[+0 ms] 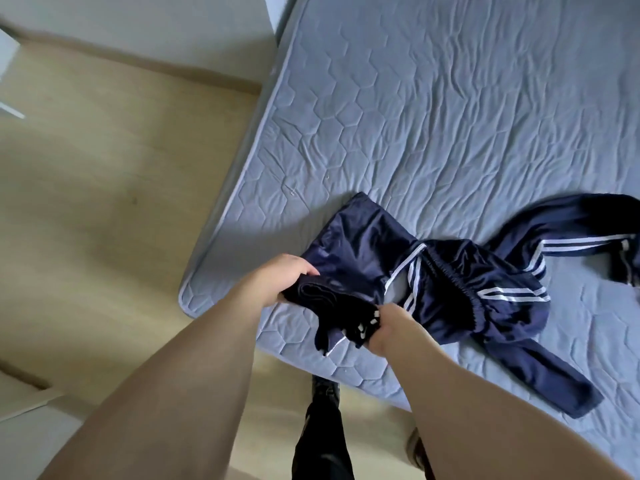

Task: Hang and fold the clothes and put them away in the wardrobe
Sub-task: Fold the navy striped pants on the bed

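Observation:
A navy track garment with white side stripes lies crumpled on the blue quilted mattress, near its front left corner. One long part trails off to the right edge, another runs down toward the mattress's front edge. My left hand grips a bunched dark end of the fabric just above the mattress corner. My right hand pinches the same bunch a little to the right, where small white marks show. Both hands hold the bunch slightly lifted.
Light wooden floor spreads to the left of the mattress. A pale wall runs along the back left. My dark trouser leg and shoe stand at the mattress's front edge. White furniture shows at the far left.

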Demonstrator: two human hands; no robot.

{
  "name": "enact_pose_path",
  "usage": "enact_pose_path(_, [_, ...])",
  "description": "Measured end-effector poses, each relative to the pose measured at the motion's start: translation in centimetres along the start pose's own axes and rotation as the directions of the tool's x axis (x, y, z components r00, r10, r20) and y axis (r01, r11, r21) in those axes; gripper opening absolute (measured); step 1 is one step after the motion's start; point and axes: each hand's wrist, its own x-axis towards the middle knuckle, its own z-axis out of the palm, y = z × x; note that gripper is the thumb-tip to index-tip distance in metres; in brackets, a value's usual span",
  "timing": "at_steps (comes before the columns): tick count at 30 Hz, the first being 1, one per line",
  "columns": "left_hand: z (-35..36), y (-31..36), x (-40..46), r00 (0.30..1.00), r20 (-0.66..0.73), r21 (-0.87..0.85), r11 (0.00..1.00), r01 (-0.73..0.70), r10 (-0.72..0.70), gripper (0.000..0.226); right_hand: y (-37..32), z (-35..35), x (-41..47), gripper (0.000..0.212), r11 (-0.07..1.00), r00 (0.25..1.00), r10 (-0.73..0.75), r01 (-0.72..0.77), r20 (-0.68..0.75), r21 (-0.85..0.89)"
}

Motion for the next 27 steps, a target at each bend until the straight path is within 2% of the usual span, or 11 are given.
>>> enact_pose_path(3, [1.5, 4.5, 0.2, 0.996, 0.087, -0.154, 0.988, 0.028, -0.014, 0.033, -5.0, -1.5, -3.6, 0.038, 0.999, 1.0, 0.015, -0.016, 0.019, 0.033])
enact_pose_path(5, [2.5, 7.1, 1.9, 0.997, 0.067, -0.112, 0.993, -0.028, 0.036, 0.042, -8.0, -1.8, -3.2, 0.04, 0.993, 0.995, 0.03, -0.042, 0.098, 0.113])
enact_pose_path(8, [3.9, 9.5, 5.5, 0.994, 0.062, 0.127, 0.987, -0.098, 0.091, 0.032, -10.8, -1.7, -1.9, 0.034, 0.991, 0.993, 0.016, -0.033, 0.121, 0.133])
enact_pose_path(11, [4.4, 11.5, 9.3, 0.986, 0.089, 0.478, 0.862, -0.166, 0.14, 0.004, -13.2, -1.0, 0.3, 0.026, 0.999, 0.988, 0.017, -0.024, 0.154, 0.045])
enact_pose_path(13, [4.4, 12.0, 11.5, 0.977, 0.066, 0.602, 0.772, -0.202, 0.204, 0.026, -13.5, -0.3, 2.0, 0.023, 0.98, 0.993, -0.112, 0.117, 0.039, -0.164])
enact_pose_path(15, [4.2, 11.6, 13.0, 0.968, 0.026, 0.641, 0.739, -0.208, 0.25, 0.051, -12.9, -0.6, 4.1, 0.019, 0.698, 0.918, -0.396, 0.326, 0.036, -0.638])
enact_pose_path(16, [4.1, 11.1, 13.7, 0.965, 0.015, 0.623, 0.752, -0.215, 0.263, 0.052, -12.1, -0.7, 4.8, 0.024, 0.453, 0.854, -0.496, 0.409, 0.157, -0.792])
enact_pose_path(19, [4.1, 10.1, 14.3, 0.956, -0.008, 0.484, 0.838, -0.253, 0.293, 0.035, -10.7, -2.0, 6.9, 0.084, 0.034, 0.796, -0.472, 0.446, 0.378, -0.895])
enact_pose_path(21, [4.4, 10.4, 14.8, 0.943, -0.037, 0.433, 0.856, -0.282, 0.33, 0.035, -10.3, -1.7, 7.6, 0.122, -0.13, 0.746, -0.46, 0.48, 0.482, -0.868])
enact_pose_path(24, [5.0, 10.4, 15.7, 0.938, -0.082, 0.407, 0.87, -0.278, 0.338, 0.041, -9.9, -0.9, 7.4, 0.13, -0.068, 0.689, -0.528, 0.549, 0.497, -0.833])
enact_pose_path(27, [5.8, 10.4, 16.3, 0.948, -0.107, 0.435, 0.872, -0.226, 0.299, 0.051, -9.3, -0.1, 7.3, 0.109, 0.324, 0.623, -0.722, 0.688, 0.3, -0.649])
